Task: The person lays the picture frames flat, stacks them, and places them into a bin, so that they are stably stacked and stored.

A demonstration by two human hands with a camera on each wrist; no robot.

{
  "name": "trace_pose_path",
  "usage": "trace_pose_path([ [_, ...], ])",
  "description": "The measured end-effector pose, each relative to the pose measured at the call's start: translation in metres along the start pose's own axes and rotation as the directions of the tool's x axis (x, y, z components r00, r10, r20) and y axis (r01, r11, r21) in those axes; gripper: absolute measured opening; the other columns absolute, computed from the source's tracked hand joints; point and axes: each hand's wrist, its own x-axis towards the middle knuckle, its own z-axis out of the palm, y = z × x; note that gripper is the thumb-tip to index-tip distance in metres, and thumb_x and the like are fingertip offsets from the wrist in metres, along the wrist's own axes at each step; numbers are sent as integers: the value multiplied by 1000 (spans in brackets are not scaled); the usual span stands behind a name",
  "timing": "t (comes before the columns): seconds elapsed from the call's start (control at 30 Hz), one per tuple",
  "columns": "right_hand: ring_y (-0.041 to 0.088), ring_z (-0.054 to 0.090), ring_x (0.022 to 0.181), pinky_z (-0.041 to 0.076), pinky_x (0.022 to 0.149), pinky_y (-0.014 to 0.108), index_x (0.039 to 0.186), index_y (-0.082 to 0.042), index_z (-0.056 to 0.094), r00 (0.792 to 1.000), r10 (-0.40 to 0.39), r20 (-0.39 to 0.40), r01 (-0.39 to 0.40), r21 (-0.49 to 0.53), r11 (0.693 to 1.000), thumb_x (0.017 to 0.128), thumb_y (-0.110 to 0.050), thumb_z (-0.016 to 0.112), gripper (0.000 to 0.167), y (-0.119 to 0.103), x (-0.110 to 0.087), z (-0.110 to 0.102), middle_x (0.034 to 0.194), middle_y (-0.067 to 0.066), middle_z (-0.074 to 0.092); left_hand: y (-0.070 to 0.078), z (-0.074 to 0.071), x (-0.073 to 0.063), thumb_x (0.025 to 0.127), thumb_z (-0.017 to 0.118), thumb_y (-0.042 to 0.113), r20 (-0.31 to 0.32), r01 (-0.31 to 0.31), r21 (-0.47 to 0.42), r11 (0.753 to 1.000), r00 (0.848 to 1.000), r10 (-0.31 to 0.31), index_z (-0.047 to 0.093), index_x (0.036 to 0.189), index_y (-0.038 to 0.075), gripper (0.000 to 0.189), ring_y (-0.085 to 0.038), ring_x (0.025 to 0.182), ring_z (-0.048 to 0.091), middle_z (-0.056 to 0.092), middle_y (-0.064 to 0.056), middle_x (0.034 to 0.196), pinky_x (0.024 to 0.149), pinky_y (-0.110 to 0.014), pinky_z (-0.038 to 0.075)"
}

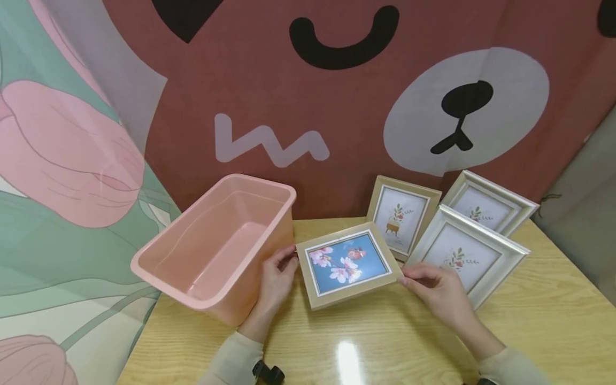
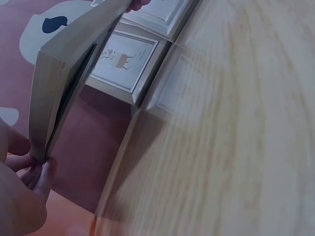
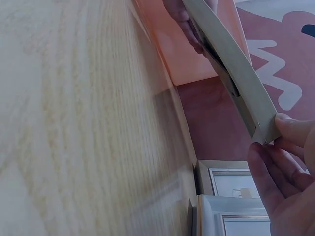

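Note:
Both hands hold a tan picture frame (image 1: 348,266) with a blue picture of pink blossoms, tilted above the table. My left hand (image 1: 279,275) pinches its left edge, beside the pink bin. At the opposite end, my right hand (image 1: 440,294) pinches the right corner, in front of a silver frame. In the left wrist view the picture frame (image 2: 54,78) is seen edge-on, with left fingers (image 2: 42,179) at its lower end. The right wrist view shows the right thumb (image 3: 290,129) on one side of the corner and the fingers on the other.
The pink plastic bin (image 1: 274,256) stands at the left on the wooden table (image 1: 385,347). Behind and to the right stand a tan frame (image 1: 430,192) and two silver frames, one near (image 1: 500,278) and one farther back (image 1: 522,214). A printed cloth (image 1: 269,96) hangs behind.

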Motion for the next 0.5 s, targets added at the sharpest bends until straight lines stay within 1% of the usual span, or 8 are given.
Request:
trace_pose_path([
  [0.1,-8,69,88,59,76,11,95,1,82,1000,14,4,-14,6,1000,84,8,85,13,2,-2,0,96,-11,81,-2,0,0,96,62,-13,16,-9,15,1000,1000,9,69,128,-17,33,-41,115,71,72,-32,123,96,-14,54],
  [0.23,-7,70,87,60,75,13,96,1,81,999,38,23,-38,17,999,84,7,85,13,1,-5,0,97,-8,82,-5,0,0,97,62,-13,22,-12,23,1000,1000,12,69,128,-17,33,-41,116,71,72,-32,125,96,-14,54],
  [0.33,-5,70,87,61,75,15,96,1,82,999,42,30,-43,25,999,85,6,85,13,-1,-8,1,98,-7,82,-6,0,0,96,62,-13,21,-33,27,999,999,33,70,128,-16,32,-41,116,71,73,-32,126,97,-16,55],
  [0.43,-5,70,87,61,75,15,97,0,82,999,37,36,-38,28,999,85,6,85,13,-1,-11,2,98,-9,81,-6,0,0,96,62,-11,25,-43,41,998,999,42,70,128,-15,33,-42,119,71,72,-31,130,102,-21,56],
  [0.5,-5,70,86,61,74,15,97,1,82,998,43,41,-44,30,999,85,6,84,13,-1,-13,3,98,-9,81,-6,0,0,96,64,-9,29,-37,52,998,999,36,70,129,-15,33,-43,123,69,72,-30,132,107,-26,56],
])
